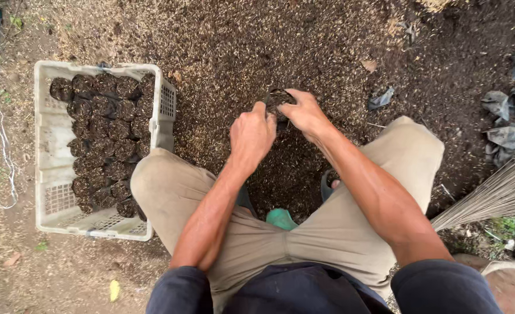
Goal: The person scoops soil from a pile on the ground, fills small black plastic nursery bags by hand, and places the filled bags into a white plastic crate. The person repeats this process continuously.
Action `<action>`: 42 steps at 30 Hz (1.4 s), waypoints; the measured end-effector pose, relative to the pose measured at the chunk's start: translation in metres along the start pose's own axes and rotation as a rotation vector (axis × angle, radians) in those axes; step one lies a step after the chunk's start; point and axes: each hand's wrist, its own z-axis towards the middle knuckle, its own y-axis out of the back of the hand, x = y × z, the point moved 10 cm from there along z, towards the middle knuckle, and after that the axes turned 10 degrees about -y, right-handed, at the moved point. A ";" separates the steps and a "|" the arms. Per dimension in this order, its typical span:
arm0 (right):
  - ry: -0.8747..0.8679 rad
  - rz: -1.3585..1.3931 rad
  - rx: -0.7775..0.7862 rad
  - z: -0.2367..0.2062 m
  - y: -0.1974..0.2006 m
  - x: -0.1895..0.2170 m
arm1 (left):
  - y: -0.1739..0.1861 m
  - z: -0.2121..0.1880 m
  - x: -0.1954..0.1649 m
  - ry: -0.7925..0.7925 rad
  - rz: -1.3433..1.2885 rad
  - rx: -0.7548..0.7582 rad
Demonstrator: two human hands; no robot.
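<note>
**Two hands pack a small soil bag over a heap of potting mix**

The mix (327, 52) covers most of the ground, a dark, husk-flecked spread that runs from the top edge down between the person's knees. Sitting low with legs apart puts the loose material within easy reach of both hands, which is likely why the work happens right at its edge.

The crate (51, 145), white plastic with slotted walls, stands on bare earth just beside the left knee. Its right half holds filled bags (109, 134) packed upright in tight rows, touching one another, so they prop each other up; the left half shows bare floor.

At the right edge lie crumpled grey plastic sheets (510, 128) and the pale bristles of a broom (496, 195), both well apart from the hands.

The left hand (251, 135) is curled closed, knuckles up, gripping the near rim of the bag (278, 97). The right hand (306, 113) closes on the far rim, thumb and fingers pinching it. Held from both sides this way, the small dark bag's mouth stays open and upright, resting on the mix straight ahead of the knees.

A green object (281, 218) shows between the thighs; what it is cannot be told.
</note>
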 end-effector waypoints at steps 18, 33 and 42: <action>0.050 -1.018 -0.142 0.016 -0.016 0.014 | 0.040 0.023 0.025 -0.178 -0.406 -0.323; 0.120 -0.670 -0.215 0.007 0.007 0.037 | 0.045 0.016 0.038 -0.112 -0.226 -0.352; 0.718 -0.746 -0.137 -0.097 -0.030 0.130 | 0.016 0.029 0.022 -0.126 -0.333 -0.239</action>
